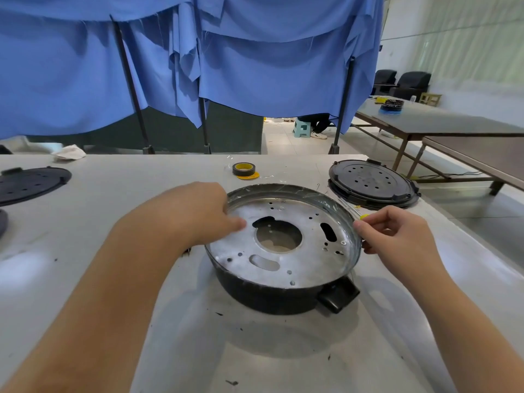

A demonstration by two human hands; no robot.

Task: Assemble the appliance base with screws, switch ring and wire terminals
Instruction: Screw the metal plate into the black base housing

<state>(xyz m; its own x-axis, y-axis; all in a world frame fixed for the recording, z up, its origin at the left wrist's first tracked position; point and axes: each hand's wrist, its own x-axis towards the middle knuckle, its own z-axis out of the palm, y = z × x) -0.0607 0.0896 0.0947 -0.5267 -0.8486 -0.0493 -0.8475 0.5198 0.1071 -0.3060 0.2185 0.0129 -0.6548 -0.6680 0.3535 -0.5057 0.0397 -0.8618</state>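
Note:
The appliance base (283,293) sits upside down in the middle of the white table, a black round body with a black handle at its near right. Its silver metal plate (306,259) faces up, with a large centre hole, slots and small screw holes. My left hand (198,214) lies over the plate's left rim, fingers reaching onto the metal. My right hand (397,236) is at the right rim and pinches a small yellow-tipped piece (363,217), possibly a wire terminal on a clear lead. No screws or switch ring can be made out.
Two stacked black round covers (371,182) lie at the back right, another black cover (31,182) at the far left. A roll of dark tape (243,169) on a yellow disc sits behind the base. Blue curtains hang behind the table; other tables stand at right.

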